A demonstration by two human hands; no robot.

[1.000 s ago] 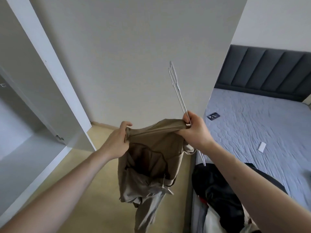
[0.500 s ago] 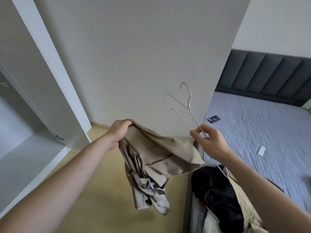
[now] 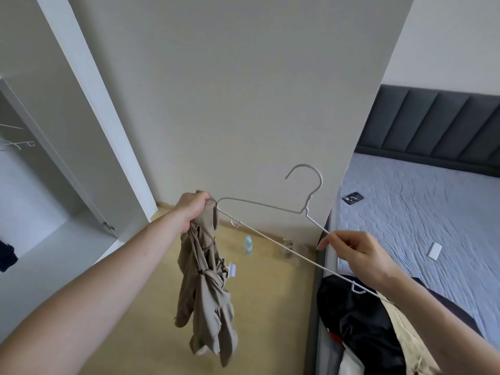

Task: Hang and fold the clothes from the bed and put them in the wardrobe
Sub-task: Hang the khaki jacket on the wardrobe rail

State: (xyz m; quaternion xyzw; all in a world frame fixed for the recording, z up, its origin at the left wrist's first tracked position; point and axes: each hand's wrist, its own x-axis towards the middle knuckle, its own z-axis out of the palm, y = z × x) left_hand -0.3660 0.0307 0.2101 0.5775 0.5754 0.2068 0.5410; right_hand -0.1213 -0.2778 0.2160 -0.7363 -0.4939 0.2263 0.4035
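1. Bedroom corner, with the bed (image 3: 422, 212) as landmark: a dark clothes heap (image 3: 359, 320) lies on its near corner.
2. Right hand (image 3: 359, 255), above the bed's near edge, pinches the wire hanger (image 3: 259, 205) by one shoulder arm.
3. Left hand (image 3: 193, 209), left of the bed over the floor, grips the bunched beige garment (image 3: 205, 288), which hangs free; the hanger's far tip meets it.
4. Step judged: hanging. Next, thread the hanger into the garment's opening.
5. Wardrobe (image 3: 40, 163) stands open, farthest from the bed.
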